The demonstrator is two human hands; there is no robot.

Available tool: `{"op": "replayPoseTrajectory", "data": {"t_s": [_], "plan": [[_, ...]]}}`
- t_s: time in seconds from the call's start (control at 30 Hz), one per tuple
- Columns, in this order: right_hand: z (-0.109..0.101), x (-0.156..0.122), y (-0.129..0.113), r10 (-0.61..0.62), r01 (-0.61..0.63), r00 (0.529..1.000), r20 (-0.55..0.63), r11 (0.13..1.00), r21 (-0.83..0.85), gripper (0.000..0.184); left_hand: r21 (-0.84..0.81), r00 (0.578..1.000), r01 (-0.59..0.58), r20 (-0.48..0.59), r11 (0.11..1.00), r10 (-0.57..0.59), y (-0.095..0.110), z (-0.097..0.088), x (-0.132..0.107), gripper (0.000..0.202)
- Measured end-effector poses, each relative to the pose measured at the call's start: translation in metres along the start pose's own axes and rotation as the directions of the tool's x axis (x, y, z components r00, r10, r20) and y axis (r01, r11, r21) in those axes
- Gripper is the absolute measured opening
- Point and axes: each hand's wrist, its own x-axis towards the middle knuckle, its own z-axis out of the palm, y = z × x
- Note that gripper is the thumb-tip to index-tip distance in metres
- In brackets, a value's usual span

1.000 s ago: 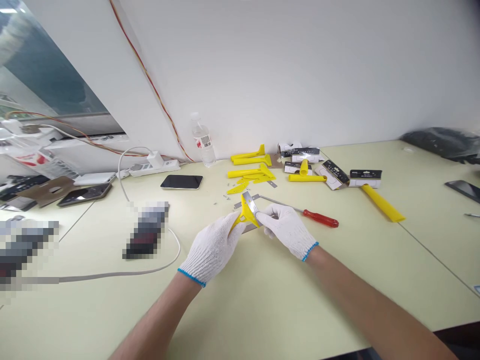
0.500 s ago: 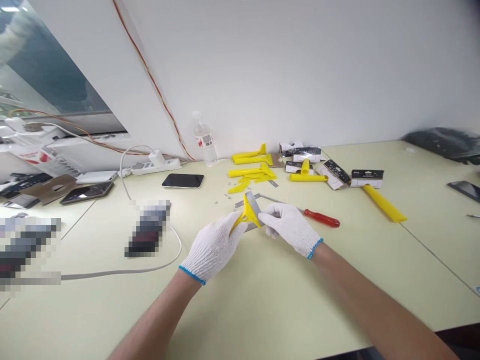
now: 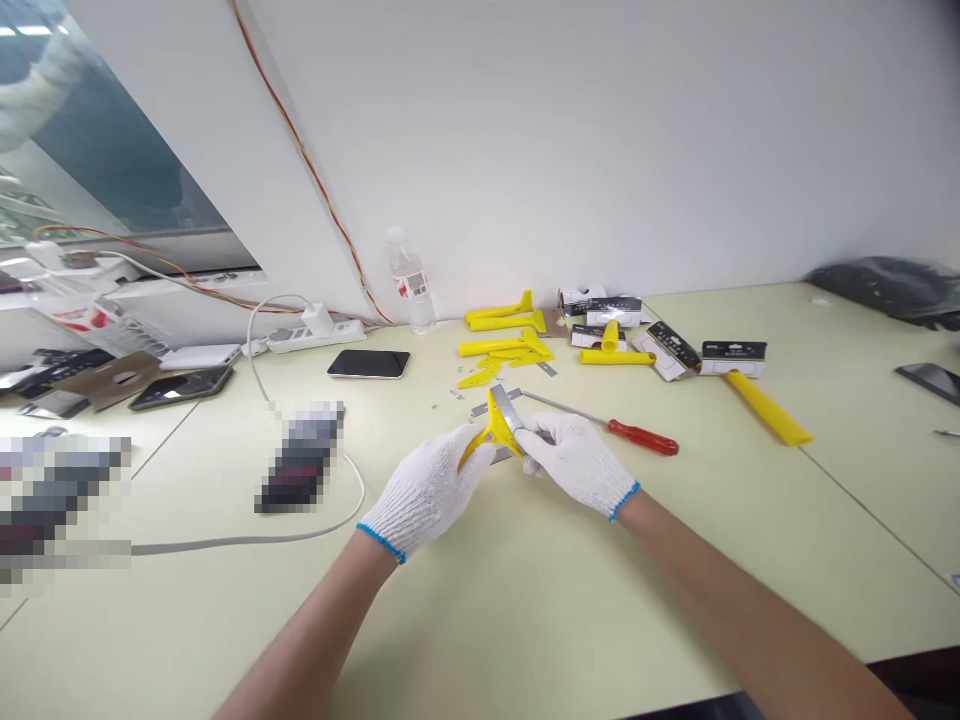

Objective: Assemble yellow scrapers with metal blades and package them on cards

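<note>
Over the pale bench [image 3: 757,560], both gloved hands close together; left hand [image 3: 427,492] gripping a yellow plastic scraper [image 3: 489,432], right hand [image 3: 574,462] pinching its steel blade [image 3: 505,408]; just beyond, a red-handled screwdriver [image 3: 643,437] lying flat; farther back, loose yellow scraper parts [image 3: 504,342] beside black-and-white packaging cards [image 3: 667,350].

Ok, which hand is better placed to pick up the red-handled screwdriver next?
Right hand, probably: it is nearer the red-handled screwdriver, on the same side, while the left hand wraps around the yellow scraper, further away.
</note>
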Motion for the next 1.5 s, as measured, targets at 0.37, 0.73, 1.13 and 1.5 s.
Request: {"op": "replayPoseTrajectory", "data": {"t_s": [0.37,0.73,1.13,1.5], "plan": [[0.006,-0.001,0.001,-0.065,0.063,0.998,-0.026,0.996,-0.064,0.039,-0.174,0.991,0.107,-0.067,0.979,-0.120,0.021,0.002,0.032,0.041],[-0.026,0.010,0.012,-0.031,0.025,0.974,-0.224,0.999,-0.027,0.033,-0.180,0.955,0.222,-0.156,0.958,-0.251,-0.015,-0.013,0.037,0.040],[-0.044,0.051,0.008,-0.198,0.075,0.969,-0.149,0.807,-0.586,0.029,-0.191,0.928,0.324,-0.129,0.927,-0.350,-0.031,-0.032,0.030,0.044],[-0.034,0.069,-0.006,-0.144,0.231,0.972,0.187,0.745,-0.625,0.030,-0.291,0.932,0.276,-0.154,0.916,-0.329,-0.036,-0.030,0.028,0.038]]}}
